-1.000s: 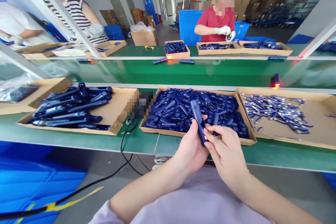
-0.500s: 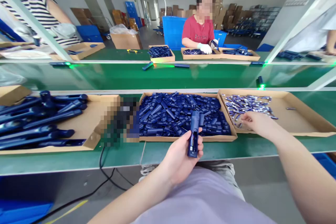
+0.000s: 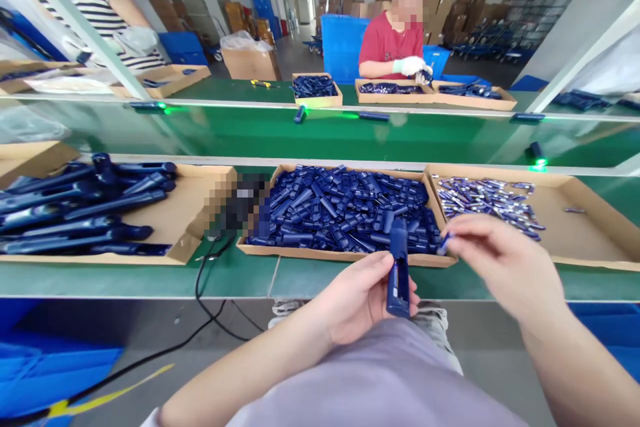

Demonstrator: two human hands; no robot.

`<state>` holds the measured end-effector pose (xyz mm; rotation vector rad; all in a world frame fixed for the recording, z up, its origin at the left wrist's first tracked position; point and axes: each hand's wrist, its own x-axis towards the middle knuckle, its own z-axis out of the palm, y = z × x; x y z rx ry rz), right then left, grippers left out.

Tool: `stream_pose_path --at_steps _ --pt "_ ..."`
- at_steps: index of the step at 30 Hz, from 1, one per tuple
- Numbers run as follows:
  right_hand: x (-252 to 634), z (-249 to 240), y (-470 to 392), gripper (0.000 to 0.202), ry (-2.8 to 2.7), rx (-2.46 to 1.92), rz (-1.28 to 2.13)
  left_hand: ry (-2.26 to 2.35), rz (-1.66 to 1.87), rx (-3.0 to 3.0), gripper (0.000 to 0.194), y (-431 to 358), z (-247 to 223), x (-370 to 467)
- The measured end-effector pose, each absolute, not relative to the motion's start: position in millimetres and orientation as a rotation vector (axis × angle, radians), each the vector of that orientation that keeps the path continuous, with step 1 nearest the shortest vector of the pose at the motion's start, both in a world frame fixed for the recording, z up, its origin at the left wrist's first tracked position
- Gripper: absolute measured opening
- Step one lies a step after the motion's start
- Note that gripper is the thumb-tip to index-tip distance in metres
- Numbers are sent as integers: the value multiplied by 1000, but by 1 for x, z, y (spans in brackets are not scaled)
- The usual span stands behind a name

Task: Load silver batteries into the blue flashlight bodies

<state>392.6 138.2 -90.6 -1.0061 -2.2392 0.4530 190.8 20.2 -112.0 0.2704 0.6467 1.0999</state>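
My left hand [image 3: 367, 293] is wrapped round a dark blue tube-shaped housing [image 3: 399, 247], upright, with an open slot facing up that shows something inside. Between the thumb and fingers of my right hand [image 3: 493, 253] is a small blue-and-silver battery [image 3: 445, 243], held just right of the housing, above the near right corner of the middle tray. Many small blue plastic parts [image 3: 320, 207] fill that cardboard tray [image 3: 320, 255]. Several small batteries [image 3: 485, 197] lie in the right cardboard tray [image 3: 590, 213], partly behind my right hand.
Long blue tube parts [image 3: 115, 210] lie in the left tray [image 3: 200, 213]. Beside it a black device [image 3: 240, 203] trails a cable off the green bench [image 3: 320, 280]. Across the bench, a person in red [image 3: 393, 47] with white gloves handles parts; another in stripes stands far left.
My right hand has lifted from the battery tray and come left toward the housing, a battery now visible in its fingers. The view has shifted slightly; my left hand still holds the housing.
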Motion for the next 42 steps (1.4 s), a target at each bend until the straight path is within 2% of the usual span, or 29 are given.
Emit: stream_pose_path --at_steps 3,7,11,13,18,24,26,30,32,34,39,42 --pt "375 -82 96 14 -2349 -409 388 620 1059 289 26 24 -114 193" --pt "361 -91 81 21 -2421 -297 354 616 1070 252 25 24 -119 195" --pt "372 -95 89 31 -2502 -262 172 619 1074 126 23 22 -120 192" --pt "388 -97 110 32 -2469 -418 109 634 1068 76 26 22 -118 189" --pt "446 -122 211 27 -2494 -1250 47 686 1029 0 33 22 -111 185" --pt "466 -147 278 11 -2720 -1307 215 686 1027 40 33 21 -111 187" --pt "458 -139 270 13 -2689 -1323 237 678 1048 84 31 20 -113 187" --pt "427 -109 201 36 -2465 -1265 400 676 1096 184 27 20 -116 190" --pt "405 -95 150 37 -2160 -1137 878 691 1118 249 27 21 -116 191" --pt "385 -86 106 33 -2053 -1067 1007 705 1147 323 26 23 -117 193" --pt "360 -89 67 20 -2195 -979 835 737 1207 463 24 24 -119 197" --pt "360 -95 73 18 -2348 -773 479 793 1204 488 25 22 -120 196"
